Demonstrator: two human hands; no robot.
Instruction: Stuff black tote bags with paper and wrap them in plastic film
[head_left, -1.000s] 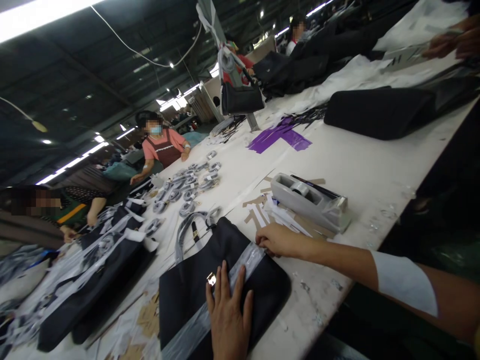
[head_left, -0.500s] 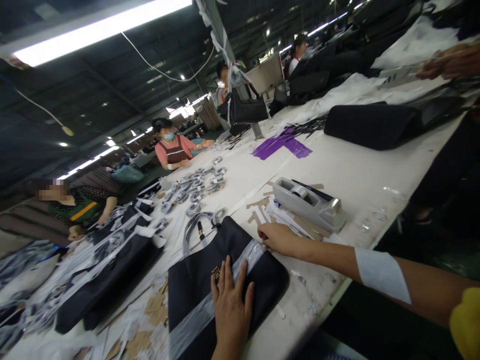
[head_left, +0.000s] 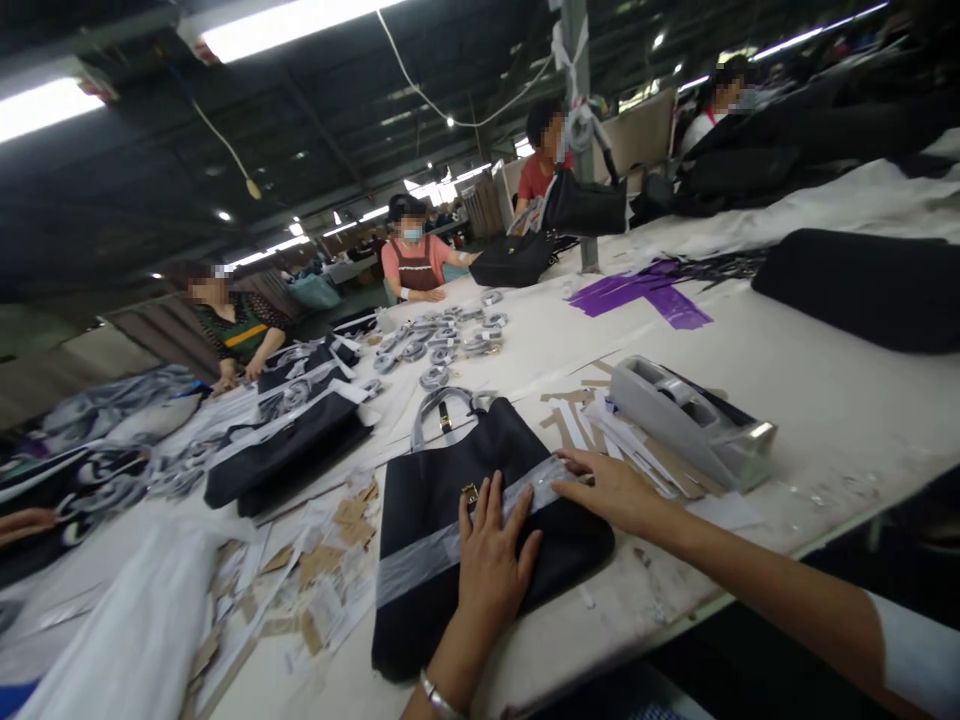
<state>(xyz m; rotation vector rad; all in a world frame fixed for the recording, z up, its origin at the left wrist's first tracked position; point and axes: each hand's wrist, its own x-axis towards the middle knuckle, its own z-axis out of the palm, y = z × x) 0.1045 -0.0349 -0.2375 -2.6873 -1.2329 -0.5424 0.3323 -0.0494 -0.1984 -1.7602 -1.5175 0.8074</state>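
A black handbag point(head_left: 427, 500) lies on the white table before me, its grey-wrapped handle point(head_left: 427, 405) pointing away. A strip of clear plastic film point(head_left: 420, 567) runs across its front, just below a gold clasp point(head_left: 470, 495). My left hand point(head_left: 495, 550) rests flat on the bag over the film, fingers spread, holding nothing. At the right end of the film, my right hand point(head_left: 611, 490) has its thumb and forefinger closed at the film by the bag's side. Its other fingers are partly hidden.
A grey tape dispenser point(head_left: 679, 425) stands right of the bag beside paper strips point(head_left: 611, 430). Paper scraps point(head_left: 322, 560) lie left. Beyond are wrapped coiled straps point(head_left: 442, 345), purple tape point(head_left: 645, 295) and black bags point(head_left: 292, 455). Several co-workers are around the table.
My right hand has come down onto the film's end at the bag's side, its fingers lower and flatter. My left hand stays on the bag. The view has turned left.
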